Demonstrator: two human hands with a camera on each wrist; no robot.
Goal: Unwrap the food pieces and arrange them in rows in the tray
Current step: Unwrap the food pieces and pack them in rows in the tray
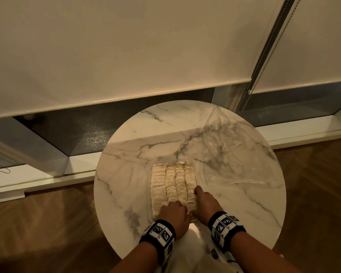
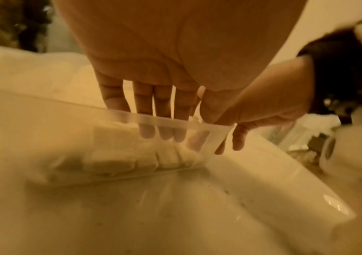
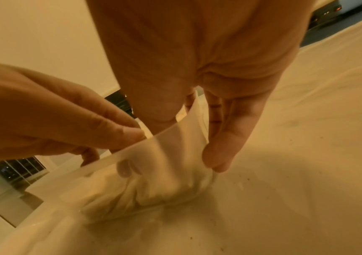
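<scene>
A clear plastic tray [image 2: 165, 120] sits mid-table, filled with several rows of pale food pieces [image 1: 173, 182]. My left hand [image 1: 174, 207] reaches over the tray's near rim with straight fingers [image 2: 147, 131], and its fingertips rest on the nearest pieces [image 2: 114, 155]. At the near right corner my right hand [image 1: 202, 198] pinches the tray wall [image 3: 154, 151], thumb [image 3: 154, 110] inside and fingers [image 3: 221, 151] outside. The near ends of the rows are hidden under both hands in the head view.
The round marble table [image 1: 126, 154] stands before a low window with roller blinds [image 1: 126, 56]. Crinkled clear film [image 1: 224, 154] lies on the table right of the tray. Wood floor [image 1: 47, 223] surrounds the table.
</scene>
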